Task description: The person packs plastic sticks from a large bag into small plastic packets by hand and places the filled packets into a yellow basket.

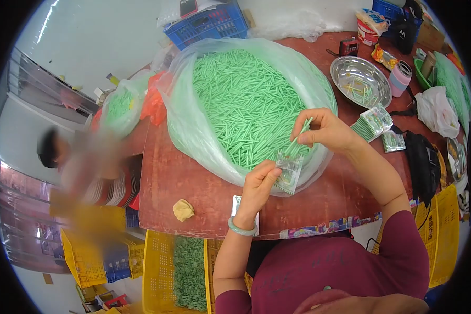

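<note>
My left hand (260,184), with a pale green bangle (243,227) at its wrist, pinches a small printed clear packet (289,175) by its left edge. Several thin green sticks (305,127) are held between the thumb and fingers of my right hand (324,129), just above the packet's upper end. Both hands are over the near right rim of a large clear plastic bag (186,123), which is full of loose green sticks (246,99). What the sticks are made of I cannot tell.
A metal bowl (343,65) holding some sticks stands at the back right, near filled packets (373,123) and a pink jar (400,78). A crumpled yellowish lump (183,210) lies front left. Yellow crates (157,267) stand below the table edge. A blurred person (97,162) is at left.
</note>
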`<act>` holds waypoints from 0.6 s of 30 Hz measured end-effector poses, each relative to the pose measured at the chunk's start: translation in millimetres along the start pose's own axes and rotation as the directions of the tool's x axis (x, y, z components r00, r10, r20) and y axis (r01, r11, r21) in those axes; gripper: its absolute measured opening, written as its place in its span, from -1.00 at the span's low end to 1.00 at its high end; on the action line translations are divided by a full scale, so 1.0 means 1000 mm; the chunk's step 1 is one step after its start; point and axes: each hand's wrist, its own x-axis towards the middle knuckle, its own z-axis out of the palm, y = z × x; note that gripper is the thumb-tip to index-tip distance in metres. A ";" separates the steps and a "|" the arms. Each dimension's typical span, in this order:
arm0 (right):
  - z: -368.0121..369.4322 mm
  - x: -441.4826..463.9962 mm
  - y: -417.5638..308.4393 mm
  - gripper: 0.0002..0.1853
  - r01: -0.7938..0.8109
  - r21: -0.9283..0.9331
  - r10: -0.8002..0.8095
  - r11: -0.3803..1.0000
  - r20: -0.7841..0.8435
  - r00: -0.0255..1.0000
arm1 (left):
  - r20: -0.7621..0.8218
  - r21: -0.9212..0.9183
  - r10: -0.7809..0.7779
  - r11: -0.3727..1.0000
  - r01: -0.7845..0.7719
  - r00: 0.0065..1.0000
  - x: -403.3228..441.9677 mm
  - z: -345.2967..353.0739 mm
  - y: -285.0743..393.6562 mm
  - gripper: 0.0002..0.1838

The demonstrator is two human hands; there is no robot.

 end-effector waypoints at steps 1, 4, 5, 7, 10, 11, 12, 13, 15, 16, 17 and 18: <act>0.000 0.000 -0.001 -0.89 0.003 -0.065 -0.003 0.998 -0.007 1.000 | 0.005 0.003 -0.006 1.000 0.006 1.000 0.000 0.000 -0.001 -0.82; 0.002 -0.001 -0.007 -0.89 -0.002 -0.190 -0.002 0.982 -0.022 1.000 | -0.002 0.043 0.004 0.999 -0.003 1.000 0.001 -0.001 -0.003 -0.82; 0.003 -0.001 -0.009 -0.88 0.009 -0.259 -0.015 0.966 -0.022 1.000 | -0.004 0.035 -0.017 0.999 0.017 1.000 0.002 0.000 -0.001 -0.82; 0.007 -0.001 -0.014 -0.88 0.029 -0.295 -0.021 0.955 0.030 0.999 | 0.001 0.076 -0.026 0.997 0.025 1.000 0.007 0.003 0.006 -0.83; 0.014 -0.001 -0.017 -0.82 0.036 -0.398 0.003 0.917 0.098 0.995 | 0.033 -0.119 -0.138 0.983 0.141 0.990 0.013 0.013 0.012 -0.80; 0.015 0.000 -0.019 -0.77 0.063 -0.447 -0.029 0.892 0.082 0.996 | 0.055 -0.285 -0.214 0.933 0.221 0.975 0.017 0.018 0.017 -0.78; 0.015 0.001 -0.021 -0.72 0.092 -0.498 -0.066 0.862 0.069 0.995 | 0.056 -0.283 -0.202 0.936 0.210 0.978 0.020 0.021 0.019 -0.78; 0.015 0.002 -0.022 -0.72 0.103 -0.506 -0.077 0.857 0.072 0.994 | 0.066 -0.332 -0.203 0.919 0.213 0.977 0.023 0.022 0.020 -0.75; 0.017 0.004 -0.023 -0.61 0.146 -0.545 -0.137 0.825 0.059 0.989 | 0.072 -0.376 -0.187 0.905 0.200 0.980 0.032 0.025 0.023 -0.71; 0.017 0.004 -0.028 -0.55 0.111 -0.568 -0.077 0.816 0.083 0.994 | 0.067 -0.411 -0.183 0.891 0.195 0.981 0.035 0.027 0.022 -0.71; 0.013 0.005 -0.024 -0.55 0.119 -0.571 -0.082 0.812 0.089 0.993 | 0.062 -0.446 -0.184 0.874 0.192 0.981 0.037 0.028 0.022 -0.70; 0.007 0.009 -0.018 -0.52 0.226 -0.686 -0.118 0.691 0.202 0.972 | 0.039 -0.422 -0.178 0.889 0.178 0.983 0.041 0.030 0.023 -0.69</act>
